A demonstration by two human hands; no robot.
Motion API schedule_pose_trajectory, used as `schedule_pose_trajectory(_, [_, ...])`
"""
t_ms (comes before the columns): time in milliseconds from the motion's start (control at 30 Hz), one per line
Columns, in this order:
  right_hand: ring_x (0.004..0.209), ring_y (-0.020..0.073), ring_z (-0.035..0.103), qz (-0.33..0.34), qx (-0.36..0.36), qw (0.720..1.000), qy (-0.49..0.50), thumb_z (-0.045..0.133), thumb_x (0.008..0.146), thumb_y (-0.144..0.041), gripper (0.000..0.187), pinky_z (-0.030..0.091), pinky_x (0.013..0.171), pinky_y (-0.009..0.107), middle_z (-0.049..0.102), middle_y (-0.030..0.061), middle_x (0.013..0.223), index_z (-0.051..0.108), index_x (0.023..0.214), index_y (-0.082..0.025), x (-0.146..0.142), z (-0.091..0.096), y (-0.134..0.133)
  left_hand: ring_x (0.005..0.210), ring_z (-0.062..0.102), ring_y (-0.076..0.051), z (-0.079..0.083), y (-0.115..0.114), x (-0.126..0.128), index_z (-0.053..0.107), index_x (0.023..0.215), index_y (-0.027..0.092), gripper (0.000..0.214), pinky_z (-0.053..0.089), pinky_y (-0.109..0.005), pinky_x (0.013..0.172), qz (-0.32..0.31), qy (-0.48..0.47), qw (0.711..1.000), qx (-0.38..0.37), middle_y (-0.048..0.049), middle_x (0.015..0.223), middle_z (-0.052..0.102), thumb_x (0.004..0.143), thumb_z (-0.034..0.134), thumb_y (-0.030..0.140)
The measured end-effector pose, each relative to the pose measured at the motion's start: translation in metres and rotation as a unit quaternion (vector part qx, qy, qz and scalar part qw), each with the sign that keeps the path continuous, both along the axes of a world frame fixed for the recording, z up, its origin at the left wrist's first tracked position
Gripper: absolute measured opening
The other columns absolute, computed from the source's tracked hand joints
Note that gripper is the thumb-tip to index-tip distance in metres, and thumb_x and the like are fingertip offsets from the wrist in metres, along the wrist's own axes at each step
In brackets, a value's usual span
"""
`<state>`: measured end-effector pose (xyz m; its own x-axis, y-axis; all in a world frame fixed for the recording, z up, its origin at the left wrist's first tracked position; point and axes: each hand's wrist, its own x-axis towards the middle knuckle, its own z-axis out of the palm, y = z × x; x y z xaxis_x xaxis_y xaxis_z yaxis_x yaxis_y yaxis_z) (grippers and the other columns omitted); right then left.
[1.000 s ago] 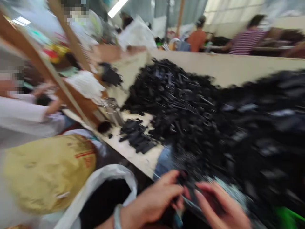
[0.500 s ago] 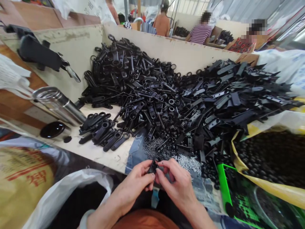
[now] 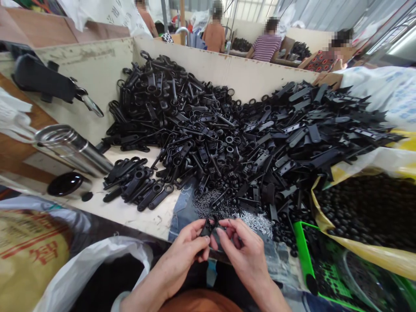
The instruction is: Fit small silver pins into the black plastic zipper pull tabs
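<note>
Between its thumb and fingers, my left hand (image 3: 191,246) pinches a black plastic part (image 3: 207,226) with a ring-shaped end. My right hand (image 3: 246,248) is closed close beside it, thumb and fingertips on a small dark piece at the ring end; its kind is partly hidden by the fingers. Just beyond both hands lie a heap of small dark metal pins (image 3: 208,203) and a heap of silvery pins (image 3: 256,223), on a denim cloth (image 3: 178,212). Finished-looking black handles with ring ends (image 3: 139,184) lie grouped on the pale board to the left.
Large piles of black ring-ended parts (image 3: 162,99) and flat black pieces (image 3: 305,125) fill the walled table. A steel cup (image 3: 74,147) leans at left. Right stand a green basket (image 3: 302,251) and a yellow sack of black beads (image 3: 367,208). An open white sack (image 3: 65,281) stands lower left. Several people sit beyond.
My right fingers have shifted slightly on the parts, and a dark flat piece shows more between the hands. The whole view has moved a little to the right.
</note>
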<state>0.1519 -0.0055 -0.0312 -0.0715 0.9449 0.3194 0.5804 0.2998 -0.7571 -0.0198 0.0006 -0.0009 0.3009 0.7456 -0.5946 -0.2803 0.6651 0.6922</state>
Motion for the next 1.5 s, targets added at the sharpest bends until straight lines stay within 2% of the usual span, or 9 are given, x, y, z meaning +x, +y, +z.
schedule_pose_trajectory(300, [0.049, 0.0105, 0.047, -0.005, 0.001, 1.000, 0.015, 0.063, 0.095, -0.022, 0.009, 0.042, 0.048, 0.022, 0.055, -0.0039, 0.068, 0.070, 0.100, -0.018, 0.006, 0.002, -0.004, 0.052, 0.040, -0.004, -0.004, -0.003, -0.004, 0.060, 0.114, 0.013, 0.045, 0.024, -0.021, 0.052, 0.001, -0.073, 0.996, -0.042, 0.0018, 0.072, 0.063, 0.078, 0.078, 0.033])
schedule_pose_trajectory(533, [0.051, 0.0107, 0.048, 0.014, 0.006, 1.000, 0.023, 0.063, 0.095, -0.021, 0.009, 0.040, 0.049, 0.022, 0.054, -0.0039, 0.068, 0.070, 0.100, -0.018, 0.004, -0.002, -0.004, 0.051, 0.042, -0.005, -0.002, -0.007, 0.003, 0.052, 0.122, 0.015, 0.068, 0.022, -0.020, 0.051, 0.022, -0.007, 0.999, -0.039, 0.0045, 0.068, 0.063, 0.068, 0.084, 0.043])
schedule_pose_trajectory(700, [0.050, 0.0108, 0.046, 0.013, -0.014, 0.999, 0.036, 0.064, 0.095, -0.022, 0.009, 0.040, 0.048, 0.022, 0.054, -0.0043, 0.068, 0.070, 0.101, -0.019, 0.006, -0.007, -0.005, 0.043, 0.035, -0.003, -0.006, -0.005, 0.006, 0.054, 0.120, 0.016, 0.055, 0.016, -0.020, 0.045, 0.003, 0.034, 0.999, 0.010, 0.0039, 0.068, 0.064, 0.079, 0.073, 0.048])
schedule_pose_trajectory(767, [0.051, 0.0110, 0.047, 0.010, -0.025, 0.999, 0.045, 0.064, 0.095, -0.023, 0.010, 0.041, 0.048, 0.022, 0.054, -0.0041, 0.069, 0.070, 0.102, -0.019, 0.006, -0.009, -0.006, 0.039, 0.028, -0.003, -0.010, -0.003, 0.008, 0.056, 0.114, 0.016, 0.053, 0.010, -0.021, 0.042, -0.003, 0.053, 0.998, 0.016, 0.0062, 0.058, 0.059, 0.082, 0.069, 0.057])
schedule_pose_trajectory(833, [0.051, 0.0113, 0.048, 0.007, -0.033, 0.998, 0.055, 0.064, 0.095, -0.024, 0.010, 0.041, 0.048, 0.022, 0.054, -0.0037, 0.069, 0.070, 0.101, -0.019, 0.006, -0.010, -0.007, 0.039, 0.019, -0.003, -0.016, 0.001, 0.010, 0.059, 0.105, 0.017, 0.056, 0.005, -0.021, 0.041, 0.004, 0.072, 0.997, 0.012, 0.0121, 0.048, 0.043, 0.078, 0.070, 0.065])
schedule_pose_trajectory(933, [0.050, 0.0112, 0.049, -0.003, -0.033, 0.997, 0.071, 0.064, 0.094, -0.024, 0.010, 0.041, 0.047, 0.022, 0.054, -0.0039, 0.067, 0.071, 0.098, -0.019, 0.004, -0.008, -0.006, 0.042, 0.014, -0.003, -0.024, 0.004, 0.013, 0.061, 0.095, 0.018, 0.059, 0.004, -0.018, 0.040, 0.034, 0.086, 0.996, 0.015, 0.0159, 0.048, 0.028, 0.069, 0.077, 0.068])
schedule_pose_trajectory(1100, [0.050, 0.0113, 0.049, -0.015, -0.039, 0.996, 0.080, 0.065, 0.092, -0.025, 0.010, 0.042, 0.047, 0.021, 0.054, -0.0040, 0.065, 0.073, 0.095, -0.019, 0.005, -0.010, -0.006, 0.041, 0.012, -0.002, -0.035, 0.004, 0.015, 0.062, 0.089, 0.018, 0.062, 0.006, -0.017, 0.038, 0.078, 0.120, 0.990, 0.019, 0.0163, 0.047, 0.026, 0.060, 0.082, 0.070])
schedule_pose_trajectory(1400, [0.050, 0.0111, 0.050, -0.022, -0.034, 0.995, 0.090, 0.066, 0.091, -0.025, 0.009, 0.043, 0.046, 0.020, 0.055, -0.0040, 0.064, 0.072, 0.093, -0.019, 0.006, -0.010, -0.010, 0.041, 0.012, -0.003, -0.038, -0.001, 0.025, 0.061, 0.086, 0.019, 0.059, 0.006, -0.017, 0.038, 0.107, 0.136, 0.985, 0.004, 0.0162, 0.047, 0.025, 0.060, 0.083, 0.067])
schedule_pose_trajectory(1500, [0.049, 0.0110, 0.052, -0.022, -0.025, 0.995, 0.092, 0.066, 0.091, -0.024, 0.008, 0.044, 0.046, 0.020, 0.056, -0.0038, 0.064, 0.073, 0.093, -0.019, 0.005, -0.009, -0.011, 0.041, 0.009, -0.003, -0.036, -0.004, 0.027, 0.059, 0.092, 0.021, 0.058, 0.006, -0.018, 0.038, 0.113, 0.118, 0.987, -0.006, 0.0169, 0.047, 0.024, 0.066, 0.079, 0.068])
